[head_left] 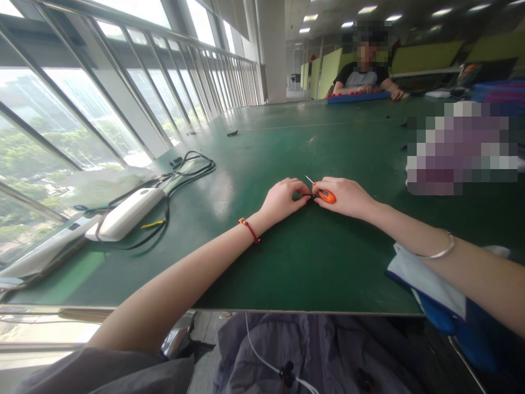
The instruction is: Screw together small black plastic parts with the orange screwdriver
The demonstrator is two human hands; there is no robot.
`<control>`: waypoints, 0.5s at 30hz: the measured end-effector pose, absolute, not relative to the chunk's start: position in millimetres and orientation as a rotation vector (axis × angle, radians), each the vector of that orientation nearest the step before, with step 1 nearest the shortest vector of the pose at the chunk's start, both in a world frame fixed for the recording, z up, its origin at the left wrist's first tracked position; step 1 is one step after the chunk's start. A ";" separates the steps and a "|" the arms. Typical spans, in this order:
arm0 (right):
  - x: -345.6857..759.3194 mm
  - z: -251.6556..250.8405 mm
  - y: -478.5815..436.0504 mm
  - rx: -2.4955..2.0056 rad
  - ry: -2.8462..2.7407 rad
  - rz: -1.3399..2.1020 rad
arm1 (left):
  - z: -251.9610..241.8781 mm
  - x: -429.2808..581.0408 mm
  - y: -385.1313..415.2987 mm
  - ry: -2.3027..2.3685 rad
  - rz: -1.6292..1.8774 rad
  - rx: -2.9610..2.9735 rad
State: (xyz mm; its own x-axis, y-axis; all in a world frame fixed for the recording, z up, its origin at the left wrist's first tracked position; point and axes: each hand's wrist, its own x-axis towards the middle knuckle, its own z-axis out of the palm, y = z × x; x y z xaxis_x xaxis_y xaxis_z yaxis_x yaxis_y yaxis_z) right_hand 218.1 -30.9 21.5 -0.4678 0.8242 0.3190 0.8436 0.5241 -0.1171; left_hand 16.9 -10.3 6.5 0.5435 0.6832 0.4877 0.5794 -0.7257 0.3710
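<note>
Because the orange-handled tool (327,196) with a thin pale shaft is tucked within the curled right hand (346,194), apparently to spare its fingertips, both hands can meet at a tiny black piece (312,196) over the smooth green bench (295,262). The left hand (283,198) pinches this piece, thumb and finger nearly together, while whether the right fingertips touch it too I cannot tell. Farther out lie a white plastic box (131,213) to the left and, before a seated person (361,79), a long blue tray (359,98).
</note>
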 end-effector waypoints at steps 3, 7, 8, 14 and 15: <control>218.0 21.4 -30.5 -1.406 -2.428 -0.076 | 6.3 17.0 -10.6 1.087 0.949 2.616; 217.2 21.2 -29.0 -1.431 -2.425 -0.070 | 7.0 16.7 -11.2 1.090 1.019 2.610; 216.9 21.1 -28.5 -1.436 -2.424 -0.070 | 7.2 16.6 -11.3 1.088 1.034 2.605; 215.9 21.5 -27.2 -1.436 -2.433 -0.059 | 7.0 16.4 -10.0 1.094 0.994 2.607; 216.0 21.5 -27.3 -1.432 -2.436 -0.055 | 6.9 16.5 -9.7 1.097 0.977 2.604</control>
State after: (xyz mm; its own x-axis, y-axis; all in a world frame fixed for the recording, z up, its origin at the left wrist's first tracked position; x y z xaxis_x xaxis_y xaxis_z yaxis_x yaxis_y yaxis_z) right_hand 216.0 -27.3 21.5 -0.4500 0.8457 0.2867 0.8578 0.4987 -0.1248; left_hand 16.5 -9.7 6.9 0.5201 0.6847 0.5106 0.5858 -0.7210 0.3701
